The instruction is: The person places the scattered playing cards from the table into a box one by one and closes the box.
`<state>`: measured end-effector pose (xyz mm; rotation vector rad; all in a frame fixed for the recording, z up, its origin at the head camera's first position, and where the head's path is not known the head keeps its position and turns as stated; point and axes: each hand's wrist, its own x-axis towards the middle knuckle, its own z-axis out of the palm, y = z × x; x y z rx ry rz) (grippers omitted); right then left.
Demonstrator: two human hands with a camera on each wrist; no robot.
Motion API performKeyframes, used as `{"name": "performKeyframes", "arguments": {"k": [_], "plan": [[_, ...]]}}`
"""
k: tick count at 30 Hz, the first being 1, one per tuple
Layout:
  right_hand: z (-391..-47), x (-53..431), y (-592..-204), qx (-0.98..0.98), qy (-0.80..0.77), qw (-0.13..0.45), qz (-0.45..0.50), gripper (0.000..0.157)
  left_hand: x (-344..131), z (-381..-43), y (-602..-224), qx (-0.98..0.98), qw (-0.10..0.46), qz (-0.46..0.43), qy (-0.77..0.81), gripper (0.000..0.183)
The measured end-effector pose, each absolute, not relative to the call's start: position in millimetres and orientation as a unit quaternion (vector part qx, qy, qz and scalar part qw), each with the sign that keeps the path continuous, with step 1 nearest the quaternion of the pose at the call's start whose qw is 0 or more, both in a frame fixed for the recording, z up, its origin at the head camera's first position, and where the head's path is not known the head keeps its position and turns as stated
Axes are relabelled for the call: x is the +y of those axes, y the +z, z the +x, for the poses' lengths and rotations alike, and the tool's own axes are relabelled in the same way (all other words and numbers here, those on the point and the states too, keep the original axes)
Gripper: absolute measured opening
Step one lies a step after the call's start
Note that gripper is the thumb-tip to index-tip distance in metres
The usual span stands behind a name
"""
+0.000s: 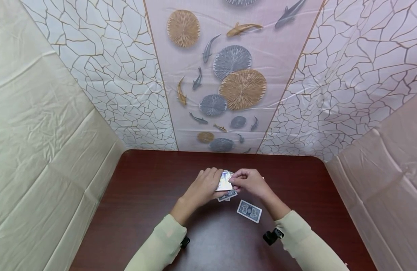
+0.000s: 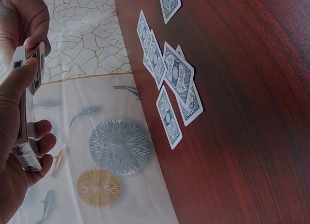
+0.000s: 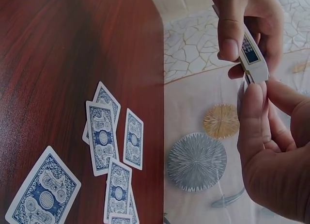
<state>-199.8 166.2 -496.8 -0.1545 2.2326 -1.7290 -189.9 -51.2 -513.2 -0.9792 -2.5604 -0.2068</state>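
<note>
My left hand point(image 1: 202, 186) grips a small playing card box point(image 1: 224, 182), with the thumb lying along its side in the left wrist view. At the box's end, my right hand point(image 1: 250, 182) pinches a flap point(image 2: 38, 71) between thumb and fingertips. The right wrist view shows the printed side of the card box point(image 3: 251, 52) and the right fingertips right at its opening edge. Both hands are raised over the table, close together. Below them, blue-backed playing cards point(image 3: 101, 136) lie face down, some overlapping.
One single card point(image 1: 249, 211) lies apart, nearer the right forearm. The dark red wooden table point(image 1: 144, 226) ends at a patterned cloth wall point(image 1: 213, 131) at the back, with pale cloth sides point(image 1: 59, 150) on the left and right.
</note>
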Motion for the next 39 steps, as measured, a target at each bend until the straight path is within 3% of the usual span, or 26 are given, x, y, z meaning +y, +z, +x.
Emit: {"name": "performKeyframes", "arguments": {"k": [8,23,39], "plan": [[-197,160,-494,0.807,-0.576,0.124,-0.041,0.016,-53,-190,-515,-0.911,0.210,-0.347,-0.073,0.069],[-188,182,-475,0.865,-0.490,0.011,-0.101,0.016,-61,-191,-514,-0.915,0.213,-0.336,-0.067,0.070],[-183,208,-528,0.884,-0.453,0.031,-0.109,0.022,-70,-191,-514,-0.920,0.196,-0.333,-0.065,0.073]]}}
